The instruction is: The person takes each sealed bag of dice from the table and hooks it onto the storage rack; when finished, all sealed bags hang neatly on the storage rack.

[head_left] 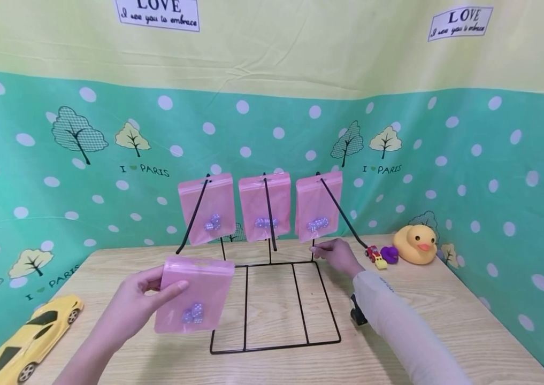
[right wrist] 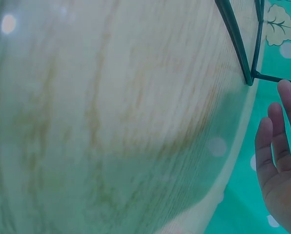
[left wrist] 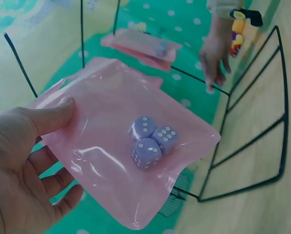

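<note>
Over the wooden table (head_left: 445, 321), the left hand (head_left: 132, 305) pinches a pink bag (head_left: 194, 299); the right hand's (head_left: 339, 255) grip is slack at the wire rack (head_left: 272, 299).

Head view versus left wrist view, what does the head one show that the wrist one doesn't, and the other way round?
Only the head view shows three pink bags hanging on the rack's prongs, the rubber duck and the yellow toy car.

Only the left wrist view shows the dice clearly: three, pale purple with white dots.

Both show the left hand holding a pink bag, the black wire rack and the right hand near the rack's back.
</note>
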Tool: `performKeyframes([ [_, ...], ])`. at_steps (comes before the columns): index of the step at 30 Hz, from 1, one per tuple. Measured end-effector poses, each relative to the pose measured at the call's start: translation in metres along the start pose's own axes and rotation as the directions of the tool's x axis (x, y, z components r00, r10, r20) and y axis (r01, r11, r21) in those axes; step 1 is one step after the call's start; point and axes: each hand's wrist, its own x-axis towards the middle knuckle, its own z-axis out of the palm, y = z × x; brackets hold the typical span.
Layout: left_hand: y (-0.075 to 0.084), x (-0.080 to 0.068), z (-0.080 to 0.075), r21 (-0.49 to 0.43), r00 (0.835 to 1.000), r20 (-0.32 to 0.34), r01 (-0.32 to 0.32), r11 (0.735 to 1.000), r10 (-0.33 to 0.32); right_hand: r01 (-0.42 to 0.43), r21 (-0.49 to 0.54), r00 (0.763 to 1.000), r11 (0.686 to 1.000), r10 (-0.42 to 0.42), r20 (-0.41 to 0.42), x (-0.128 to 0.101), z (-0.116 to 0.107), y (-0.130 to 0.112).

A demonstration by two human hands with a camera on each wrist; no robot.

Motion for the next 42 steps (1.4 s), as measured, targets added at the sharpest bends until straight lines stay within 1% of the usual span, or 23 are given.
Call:
performKeyframes([
  [4, 0.007, -0.006, -0.005, -0.014, 0.998, -0.032, -0.051, 0.999, 0.05, 0.003, -0.002, 1.0, 1.0, -0.003, 0.001, 0.0, 0.0, 0.0],
  [10, 0.013, -0.016, -0.01, -0.056, 0.992, -0.07, -0.106, 0.993, 0.102, 0.009, -0.003, 1.0, 1.0, -0.009, -0.002, -0.001, 0.0, 0.001],
  [13, 0.015, -0.021, -0.011, -0.082, 0.982, -0.094, -0.172, 0.982, 0.164, 0.005, 0.002, 1.0, 1.0, -0.005, -0.002, -0.001, 0.0, 0.002],
  [15, 0.017, -0.023, -0.011, -0.095, 0.971, -0.118, -0.22, 0.971, 0.208, 0.001, 0.004, 1.0, 1.0, -0.001, -0.001, 0.0, 0.0, 0.003],
  [17, 0.018, -0.025, -0.011, -0.115, 0.959, -0.146, -0.259, 0.959, 0.242, -0.005, 0.006, 1.0, 1.0, 0.005, -0.002, 0.0, 0.0, 0.003],
  [18, 0.019, -0.025, -0.011, -0.127, 0.956, -0.159, -0.266, 0.956, 0.245, -0.007, 0.007, 1.0, 1.0, 0.007, -0.002, 0.0, 0.0, 0.003],
  [21, 0.021, -0.025, -0.011, -0.18, 0.953, -0.197, -0.264, 0.948, 0.228, -0.009, 0.013, 1.0, 1.0, 0.01, -0.004, 0.0, 0.0, 0.002],
  [25, 0.022, -0.024, -0.012, -0.252, 0.961, -0.229, -0.215, 0.944, 0.157, -0.002, 0.013, 1.0, 1.0, 0.002, -0.003, 0.0, 0.0, 0.003],
  [29, 0.022, -0.024, -0.013, -0.262, 0.967, -0.235, -0.164, 0.951, 0.102, -0.001, 0.004, 1.0, 1.0, 0.001, -0.002, 0.001, 0.001, 0.004],
  [32, 0.021, -0.023, -0.012, -0.247, 0.97, -0.228, -0.146, 0.958, 0.089, -0.006, 0.007, 1.0, 1.0, 0.006, -0.001, 0.002, 0.001, 0.003],
  [34, 0.021, -0.023, -0.011, -0.243, 0.971, -0.223, -0.146, 0.959, 0.091, -0.009, 0.007, 1.0, 1.0, 0.009, -0.001, 0.002, 0.002, 0.003],
  [40, 0.023, -0.021, -0.006, -0.301, 0.974, -0.209, -0.152, 0.941, 0.09, -0.018, 0.012, 1.0, 1.0, 0.018, -0.004, 0.002, 0.001, 0.003],
  [42, 0.024, -0.02, -0.005, -0.305, 0.975, -0.208, -0.143, 0.942, 0.08, -0.018, 0.015, 1.0, 1.0, 0.018, -0.002, 0.001, 0.001, 0.002],
])
